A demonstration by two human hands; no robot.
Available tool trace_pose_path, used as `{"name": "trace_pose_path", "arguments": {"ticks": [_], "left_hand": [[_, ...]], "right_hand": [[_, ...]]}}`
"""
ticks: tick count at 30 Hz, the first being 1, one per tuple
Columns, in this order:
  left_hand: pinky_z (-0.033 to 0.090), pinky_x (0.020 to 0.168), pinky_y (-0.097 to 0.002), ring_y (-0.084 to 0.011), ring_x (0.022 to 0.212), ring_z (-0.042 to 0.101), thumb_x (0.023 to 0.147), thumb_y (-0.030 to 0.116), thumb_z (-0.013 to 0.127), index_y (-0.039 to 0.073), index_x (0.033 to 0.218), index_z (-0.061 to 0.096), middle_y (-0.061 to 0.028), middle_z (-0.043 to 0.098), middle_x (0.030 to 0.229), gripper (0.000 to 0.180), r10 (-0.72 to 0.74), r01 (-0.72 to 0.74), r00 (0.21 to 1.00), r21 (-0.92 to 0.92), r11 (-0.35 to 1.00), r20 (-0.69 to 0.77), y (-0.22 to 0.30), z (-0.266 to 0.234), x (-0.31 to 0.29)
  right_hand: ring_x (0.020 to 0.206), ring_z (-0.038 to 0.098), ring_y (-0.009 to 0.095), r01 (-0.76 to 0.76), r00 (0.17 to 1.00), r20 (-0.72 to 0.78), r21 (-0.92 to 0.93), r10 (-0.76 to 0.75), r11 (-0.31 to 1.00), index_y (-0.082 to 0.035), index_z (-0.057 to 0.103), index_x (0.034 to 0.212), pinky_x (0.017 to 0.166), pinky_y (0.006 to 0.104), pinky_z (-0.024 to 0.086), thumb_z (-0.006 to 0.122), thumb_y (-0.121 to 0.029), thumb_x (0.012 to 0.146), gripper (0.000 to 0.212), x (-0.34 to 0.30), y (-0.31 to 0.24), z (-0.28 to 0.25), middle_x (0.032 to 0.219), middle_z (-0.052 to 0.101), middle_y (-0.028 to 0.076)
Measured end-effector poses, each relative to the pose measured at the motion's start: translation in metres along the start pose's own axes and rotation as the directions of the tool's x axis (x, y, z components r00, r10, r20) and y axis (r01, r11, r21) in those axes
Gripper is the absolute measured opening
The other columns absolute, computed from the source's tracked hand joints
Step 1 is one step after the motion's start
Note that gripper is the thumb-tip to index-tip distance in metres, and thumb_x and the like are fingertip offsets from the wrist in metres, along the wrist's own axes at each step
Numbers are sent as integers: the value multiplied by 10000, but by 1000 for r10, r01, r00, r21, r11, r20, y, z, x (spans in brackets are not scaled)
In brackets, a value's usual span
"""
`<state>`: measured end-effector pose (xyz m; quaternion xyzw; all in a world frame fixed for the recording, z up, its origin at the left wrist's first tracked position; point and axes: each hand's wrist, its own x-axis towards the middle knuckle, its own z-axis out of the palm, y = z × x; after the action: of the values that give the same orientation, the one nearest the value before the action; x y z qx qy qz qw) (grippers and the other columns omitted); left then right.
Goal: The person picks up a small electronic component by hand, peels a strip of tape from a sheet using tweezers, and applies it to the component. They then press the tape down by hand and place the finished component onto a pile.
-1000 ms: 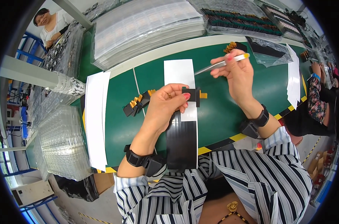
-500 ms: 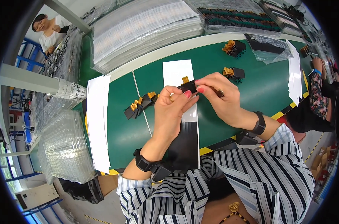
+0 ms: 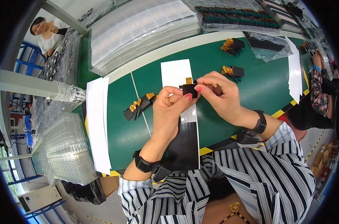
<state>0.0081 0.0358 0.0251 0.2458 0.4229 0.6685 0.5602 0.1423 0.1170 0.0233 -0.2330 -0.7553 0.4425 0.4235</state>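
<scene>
A small flat black panel with a gold flex cable (image 3: 189, 90) is held up over the table, its cable pointing away from me. My left hand (image 3: 168, 112) is closed, pinching the panel's left side between thumb and fingers. Closed at the right edge is my right hand (image 3: 222, 98), thumb and forefinger pressed together there; a dark bit shows at the fingertips, too small to make out. Beneath my hands lie a white sheet (image 3: 174, 70) and a glossy black sheet (image 3: 183, 145). To the left, several similar panels (image 3: 138, 107) lie in an overlapping row.
Two stacks of similar panels, a far one (image 3: 234, 46) and a nearer one (image 3: 236, 71), sit on the green table (image 3: 251, 87). Clear trays (image 3: 143, 35) are piled behind. White paper (image 3: 98, 127) lines the left edge. A clear bag (image 3: 268, 46) lies far right. A co-worker's arm (image 3: 316, 74) shows at right.
The panel has tilted so more of its black face shows toward me. My left fingers have drawn in beneath it. My right hand stays at its right edge.
</scene>
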Motion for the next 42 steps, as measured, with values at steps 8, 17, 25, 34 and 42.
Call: {"name": "trace_pose_path", "arguments": {"ticks": [8, 17, 25, 34, 42], "left_hand": [[501, 767, -309, -213, 821, 616, 798, -63, 509, 17, 853, 444, -132, 616, 804, 117, -11, 11, 1000, -102, 995, -1, 2, -4, 3], [508, 770, -331, -275, 819, 621, 802, -44, 497, 36, 837, 453, -106, 604, 757, 98, -9, 14, 997, 70, 997, -78, 0, -2, 3], [513, 731, -278, -211, 796, 622, 792, -48, 532, 16, 842, 438, -136, 612, 794, 124, -26, 22, 995, -34, 999, -97, -2, -4, 4], [500, 777, -303, -174, 769, 606, 798, -54, 517, 32, 837, 435, -97, 593, 765, 125, 52, -55, 995, -32, 998, -89, -6, 0, 1], [465, 785, -275, -125, 775, 567, 791, -37, 541, 32, 844, 480, -37, 571, 771, 106, 153, -141, 986, 164, 976, -62, -7, 2, -1]], "right_hand": [[611, 412, 25, -85, 996, 36, 41, 84, 995, -17, 580, 925, 499, 156, 296, 580, -38, 792, 134, 12, -8, -9, 959, 490, 10], [598, 413, 14, -451, 892, 200, 313, 406, 836, -8, 576, 853, 498, 141, 293, 567, -74, 816, 76, 13, -5, -11, 783, 536, -4], [585, 439, 2, -527, 849, 155, 329, 506, 784, 2, 577, 861, 483, 147, 308, 571, -68, 814, 84, 13, -4, -10, 775, 543, -4], [644, 468, 27, -156, 988, 23, 64, 155, 986, 38, 569, 915, 532, 156, 360, 546, -8, 818, 109, -1, 1, 3, 816, 522, 16], [616, 422, 10, -202, 979, 29, 48, 201, 978, 43, 569, 854, 509, 156, 323, 556, -18, 815, 74, -2, 1, 2, 808, 515, -1]]}}
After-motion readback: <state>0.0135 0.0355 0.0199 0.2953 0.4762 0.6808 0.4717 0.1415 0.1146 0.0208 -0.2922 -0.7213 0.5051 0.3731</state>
